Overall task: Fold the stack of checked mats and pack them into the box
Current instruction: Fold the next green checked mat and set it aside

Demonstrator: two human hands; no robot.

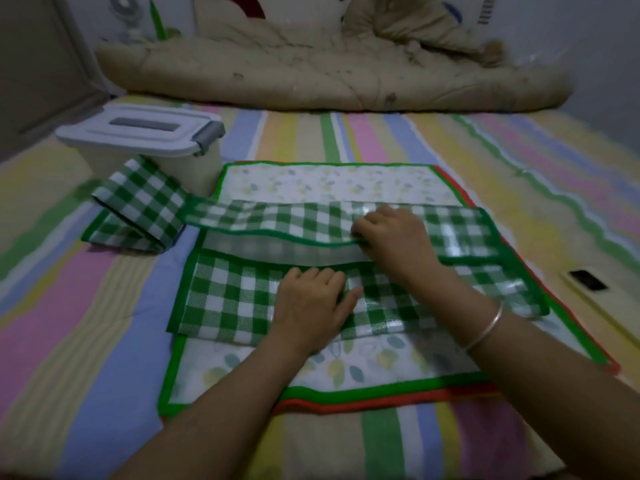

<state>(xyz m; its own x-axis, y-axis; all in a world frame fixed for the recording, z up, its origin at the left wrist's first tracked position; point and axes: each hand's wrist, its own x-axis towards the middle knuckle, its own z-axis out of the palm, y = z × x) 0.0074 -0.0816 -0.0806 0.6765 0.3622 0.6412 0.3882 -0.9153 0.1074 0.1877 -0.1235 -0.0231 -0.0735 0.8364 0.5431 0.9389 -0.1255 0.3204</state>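
Left grip (311,301) flat on checked mat (232,299), right grip (391,233) pinching its fold, folded mat (138,202) against box (190,169)

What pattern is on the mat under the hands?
Green and white checks on the mat, seen in the head view.

Head cam, fwd/down, close over mat (235,299)

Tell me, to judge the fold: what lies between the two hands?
Head view: the checked mat shows a pale underside strip between left hand and right hand.
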